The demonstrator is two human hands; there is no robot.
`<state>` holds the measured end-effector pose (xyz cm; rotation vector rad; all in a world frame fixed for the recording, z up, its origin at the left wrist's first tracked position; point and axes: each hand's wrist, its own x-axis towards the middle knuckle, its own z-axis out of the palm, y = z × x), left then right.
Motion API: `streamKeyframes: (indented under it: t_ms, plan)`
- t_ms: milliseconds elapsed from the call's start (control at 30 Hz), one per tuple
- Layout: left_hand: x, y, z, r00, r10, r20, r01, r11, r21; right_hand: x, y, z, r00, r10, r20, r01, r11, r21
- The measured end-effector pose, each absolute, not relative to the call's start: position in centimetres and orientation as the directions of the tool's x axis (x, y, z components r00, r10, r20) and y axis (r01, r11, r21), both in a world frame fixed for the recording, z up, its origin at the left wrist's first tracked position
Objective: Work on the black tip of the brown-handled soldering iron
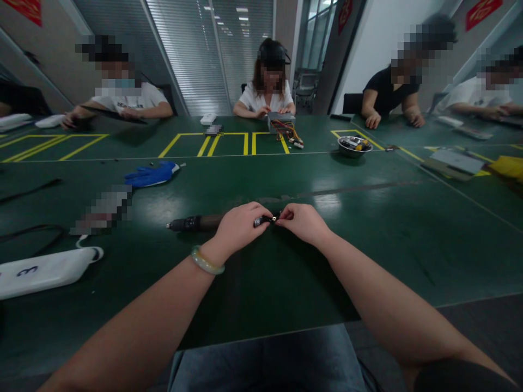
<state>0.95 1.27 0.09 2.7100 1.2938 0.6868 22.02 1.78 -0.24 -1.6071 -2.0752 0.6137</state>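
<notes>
Small black part (260, 221) pinched between both hands

It sits over the green counter (265, 294), between the left hand (242, 226), thumb and fingers closed around its body, and the right hand (306, 222), fingertips pinched on its bright end; whether that end is a separate piece is too small to tell. Such a small thing could slip and drop if either pinch loosens, or twist out of line if the hands pull unevenly. A rolling power tool (190, 224), left of and partly behind the left hand, could also knock it. Its long axis seems to run from hand to hand, bright end toward the right.
</notes>
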Motion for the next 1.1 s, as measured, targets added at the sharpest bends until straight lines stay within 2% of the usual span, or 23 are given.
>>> streamKeyframes:
  t_ms: [300,433,600,800,1100]
  plan:
    - [1.1,1.3,0.2,0.556,0.748,0.363,0.717,-0.653,0.246,21.2,1.4,-0.1,-0.186,0.98,0.073,0.798,0.194,-0.571]
    - [1.2,1.3,0.2,0.563,0.742,0.364,0.717,-0.658,0.231,21.0,1.5,-0.2,-0.222,0.97,0.096,0.828,0.239,-0.507]
    - [1.3,1.1,0.3,0.565,0.743,0.358,0.734,-0.651,0.195,20.9,1.3,0.1,-0.303,0.932,0.201,0.844,0.36,-0.397]
    - [1.3,1.0,0.3,0.576,0.735,0.357,0.732,-0.659,0.175,20.9,1.3,0.1,-0.306,0.928,0.214,0.856,0.366,-0.365]
    - [1.1,1.1,0.2,0.588,0.73,0.349,0.731,-0.664,0.157,20.8,1.4,-0.5,-0.265,0.946,0.185,0.822,0.322,-0.47]
